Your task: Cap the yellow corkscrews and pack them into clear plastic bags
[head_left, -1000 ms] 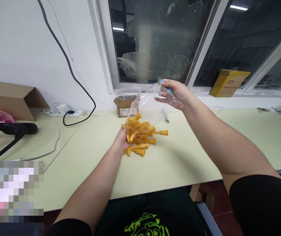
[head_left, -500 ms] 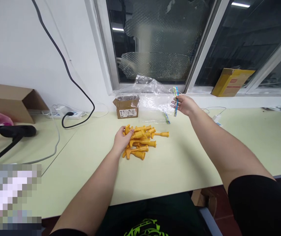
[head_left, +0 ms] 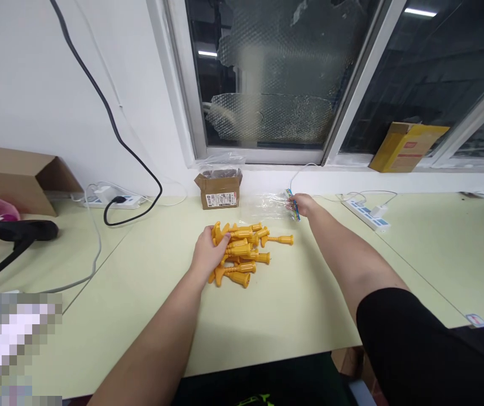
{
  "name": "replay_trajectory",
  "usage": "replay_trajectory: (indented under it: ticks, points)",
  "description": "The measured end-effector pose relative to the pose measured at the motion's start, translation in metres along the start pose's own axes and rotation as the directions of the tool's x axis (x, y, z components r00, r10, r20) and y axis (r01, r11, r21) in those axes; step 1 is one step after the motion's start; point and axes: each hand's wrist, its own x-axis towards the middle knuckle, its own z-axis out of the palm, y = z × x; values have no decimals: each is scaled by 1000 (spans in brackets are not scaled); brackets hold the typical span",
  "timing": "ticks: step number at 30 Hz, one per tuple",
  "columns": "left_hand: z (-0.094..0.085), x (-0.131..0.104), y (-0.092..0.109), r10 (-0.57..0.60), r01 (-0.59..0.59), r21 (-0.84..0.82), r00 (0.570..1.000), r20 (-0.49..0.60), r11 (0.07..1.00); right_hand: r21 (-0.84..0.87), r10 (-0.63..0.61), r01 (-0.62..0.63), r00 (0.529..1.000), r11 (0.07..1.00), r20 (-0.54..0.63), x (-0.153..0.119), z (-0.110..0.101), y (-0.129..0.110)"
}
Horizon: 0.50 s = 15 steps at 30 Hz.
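Under the left thumb: orange-yellow plastic pieces (head_left: 241, 248) with ridged handles are clasped by the left hand (head_left: 207, 252).
Clear plastic bag (head_left: 265, 206): pinched by its blue-printed strip (head_left: 296, 212) in the right hand (head_left: 304, 204), near the back edge of the pale green table (head_left: 301, 316).
Orange-yellow pieces: heaped between that edge and the front edge.

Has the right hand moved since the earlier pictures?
Yes, downward: the right hand is now farther below the window frame than before.
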Motion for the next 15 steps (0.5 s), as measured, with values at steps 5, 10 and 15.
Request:
replay_trajectory:
  ticks: [5,10,15]
  points:
    - [0,0,-4,33,-32,65,999,-21,997,-138,-54,31,984,990,-167,23,4,18]
    - [-2,-3,-5,-15,13,108,1000,18,994,-185,-120,92,982,978,-144,36,6,25]
    - [-2,-7,-4,-40,34,88,997,69,996,-75,-169,164,983,984,-70,37,9,23]
